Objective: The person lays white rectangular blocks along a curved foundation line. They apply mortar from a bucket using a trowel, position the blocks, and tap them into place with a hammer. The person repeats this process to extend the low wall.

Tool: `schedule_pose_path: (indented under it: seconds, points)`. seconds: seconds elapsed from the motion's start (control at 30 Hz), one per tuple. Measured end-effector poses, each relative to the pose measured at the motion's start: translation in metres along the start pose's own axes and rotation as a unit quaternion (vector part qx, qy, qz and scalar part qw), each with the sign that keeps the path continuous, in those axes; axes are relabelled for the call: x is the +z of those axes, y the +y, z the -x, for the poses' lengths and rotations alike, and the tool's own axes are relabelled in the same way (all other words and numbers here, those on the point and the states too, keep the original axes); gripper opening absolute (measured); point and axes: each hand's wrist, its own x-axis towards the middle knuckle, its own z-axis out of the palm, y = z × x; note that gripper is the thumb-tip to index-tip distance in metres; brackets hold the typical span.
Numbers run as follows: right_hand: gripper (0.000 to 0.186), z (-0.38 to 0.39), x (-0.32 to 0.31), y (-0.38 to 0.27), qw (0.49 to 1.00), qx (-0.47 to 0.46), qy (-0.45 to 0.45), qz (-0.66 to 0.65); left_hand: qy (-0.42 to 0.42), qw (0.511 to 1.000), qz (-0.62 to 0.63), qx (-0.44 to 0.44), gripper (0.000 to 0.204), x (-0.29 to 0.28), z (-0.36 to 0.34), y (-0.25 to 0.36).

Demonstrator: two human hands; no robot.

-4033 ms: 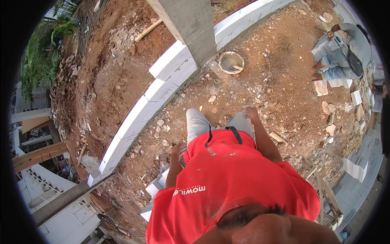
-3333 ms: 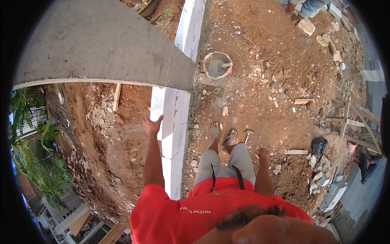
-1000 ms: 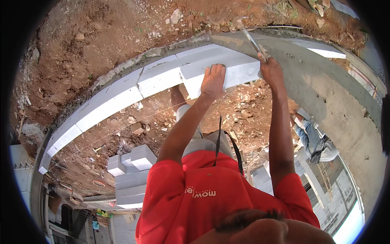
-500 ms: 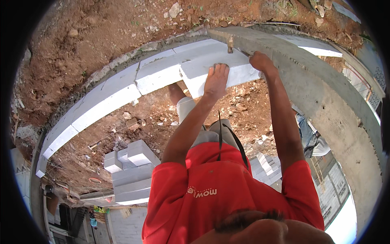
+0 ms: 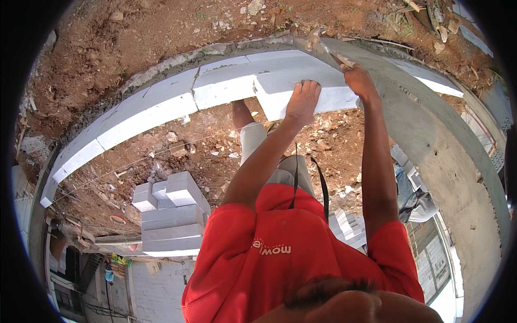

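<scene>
My left hand point(image 5: 303, 102) lies with outstretched fingers over the near top edge of a pale lightweight block point(image 5: 277, 89). That block sits at the right end of a curved-looking row of similar blocks point(image 5: 161, 94), and its near face stands out from its neighbour's. My right hand point(image 5: 360, 83) is closed round the handle of a hammer point(image 5: 314, 40). The hammer's head is beyond the block's far edge, by the concrete column, and apart from the block.
A rough concrete column point(image 5: 431, 134) rises beside the block's right end. A string point(image 5: 156, 154) runs along the row's near side. Stacked blocks point(image 5: 172, 220) stand on the reddish soil at lower left. Another person's trousered legs point(image 5: 412, 196) show behind the column.
My right hand has lifted the hammer away from the block, its head now farther off. My left hand stays on the block. The whole view has shifted slightly.
</scene>
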Motion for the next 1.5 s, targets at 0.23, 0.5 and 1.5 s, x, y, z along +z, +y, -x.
schedule_pose_path:
  seconds: [0.23, 0.5, 1.5]
  points:
    - [0.062, 0.000, 0.008, -0.085, 0.989, -0.091, -0.117, 0.025, 0.029, 0.999, 0.028, -0.006, 0.076, -0.003, 0.004, 0.001]
    - [0.062, -0.015, 0.028, -0.111, 0.984, -0.119, -0.127, 0.046, 0.039, 0.999, 0.008, -0.019, 0.079, 0.009, 0.003, 0.005]
    - [0.032, 0.249, 0.112, 0.052, 0.821, 0.046, 0.247, -0.512, -0.013, 1.000, -0.015, -0.023, 0.101, -0.005, -0.004, 0.014]
